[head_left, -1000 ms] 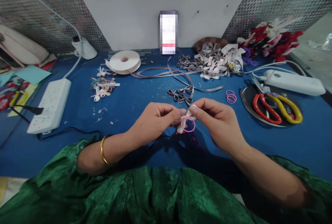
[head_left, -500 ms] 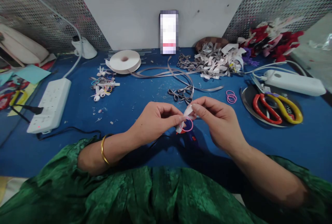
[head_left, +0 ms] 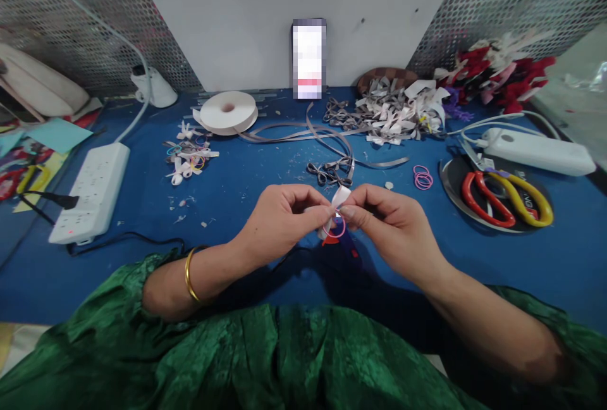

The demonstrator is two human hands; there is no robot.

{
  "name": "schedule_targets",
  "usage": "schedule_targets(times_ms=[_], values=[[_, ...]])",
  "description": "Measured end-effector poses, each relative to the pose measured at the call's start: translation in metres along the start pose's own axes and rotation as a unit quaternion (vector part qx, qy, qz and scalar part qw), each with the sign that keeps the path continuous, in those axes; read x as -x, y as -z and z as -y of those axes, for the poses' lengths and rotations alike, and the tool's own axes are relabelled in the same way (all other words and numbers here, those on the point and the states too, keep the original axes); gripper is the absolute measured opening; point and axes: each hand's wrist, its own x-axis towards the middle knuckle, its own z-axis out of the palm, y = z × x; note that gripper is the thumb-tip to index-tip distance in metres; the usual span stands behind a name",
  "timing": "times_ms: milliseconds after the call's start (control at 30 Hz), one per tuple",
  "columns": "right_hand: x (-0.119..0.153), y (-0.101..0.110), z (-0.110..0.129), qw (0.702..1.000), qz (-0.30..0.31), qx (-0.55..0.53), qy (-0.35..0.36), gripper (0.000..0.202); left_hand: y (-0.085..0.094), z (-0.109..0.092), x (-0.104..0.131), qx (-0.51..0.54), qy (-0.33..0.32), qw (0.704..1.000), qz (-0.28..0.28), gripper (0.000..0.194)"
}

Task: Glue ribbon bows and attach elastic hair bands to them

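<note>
My left hand [head_left: 296, 214] pinches a pale pink ribbon bow [head_left: 340, 197] between thumb and fingers, above the front middle of the table. A thin pink elastic hair tie [head_left: 337, 231] hangs as a loop below the bow. On the other side, my right hand [head_left: 393, 223] is closed, its thumb and forefinger pressed together at the middle of the bow and the tie. My fingers hide the join. Under my hands lies a dark blue tool with a red button [head_left: 353, 253] and an orange part [head_left: 331, 240], its kind partly hidden.
Grey ribbon bows [head_left: 329, 173] and loose grey ribbon [head_left: 289, 135] lie behind my hands, near a white ribbon spool [head_left: 228, 112]. Pink hair ties [head_left: 422, 178] and red-and-yellow-handled scissors [head_left: 488, 204] are right. Finished bows [head_left: 190, 160] and a power strip [head_left: 92, 192] are left.
My right hand has shifted slightly down and left, closer to my left fingers. The bow's upper loop now stands up between my hands, and the hair tie has moved slightly left.
</note>
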Motion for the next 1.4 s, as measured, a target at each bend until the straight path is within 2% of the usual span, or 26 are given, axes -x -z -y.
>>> schedule_targets(times_ms=[133, 367, 567, 700, 800, 867, 967, 1067, 1133, 1267, 1400], values=[[0.002, 0.0, 0.002, 0.999, -0.01, 0.045, 0.025, 0.016, -0.001, 0.0, 0.0, -0.008, 0.005, 1.0, -0.01, 0.016], [0.003, -0.001, 0.003, 0.998, -0.02, 0.054, 0.03, 0.016, -0.001, 0.0, -0.001, -0.026, 0.0, 0.999, -0.021, 0.017], [-0.003, 0.002, 0.0, 0.998, -0.034, -0.027, -0.051, 0.02, 0.003, -0.001, -0.004, -0.038, 0.015, 0.999, 0.002, 0.019], [-0.004, 0.005, -0.002, 0.996, -0.027, -0.057, -0.056, 0.013, 0.001, 0.0, -0.003, -0.016, 0.02, 0.999, 0.032, 0.021], [-0.003, 0.007, -0.003, 0.995, -0.032, -0.075, -0.052, 0.011, 0.0, 0.003, -0.004, 0.059, 0.021, 0.998, 0.028, 0.036], [-0.002, 0.008, -0.004, 0.992, -0.044, -0.107, -0.044, 0.01, 0.0, 0.006, -0.006, 0.138, 0.053, 0.988, 0.038, 0.043], [-0.003, 0.008, -0.006, 0.987, -0.027, -0.154, -0.037, 0.006, 0.001, 0.01, -0.009, 0.242, 0.126, 0.957, 0.1, 0.04], [-0.003, 0.006, -0.009, 0.984, -0.006, -0.177, -0.027, 0.003, 0.001, 0.012, -0.01, 0.277, 0.183, 0.93, 0.158, 0.031], [-0.003, 0.004, -0.01, 0.986, -0.003, -0.166, -0.019, 0.005, 0.002, 0.012, -0.01, 0.276, 0.199, 0.924, 0.172, 0.025], [-0.004, 0.003, -0.009, 0.992, -0.015, -0.126, -0.014, 0.008, 0.002, 0.012, -0.008, 0.281, 0.199, 0.927, 0.147, 0.016], [-0.003, 0.003, -0.003, 0.995, -0.072, -0.066, -0.031, 0.015, -0.001, 0.012, -0.007, 0.292, 0.169, 0.936, 0.096, 0.017]])
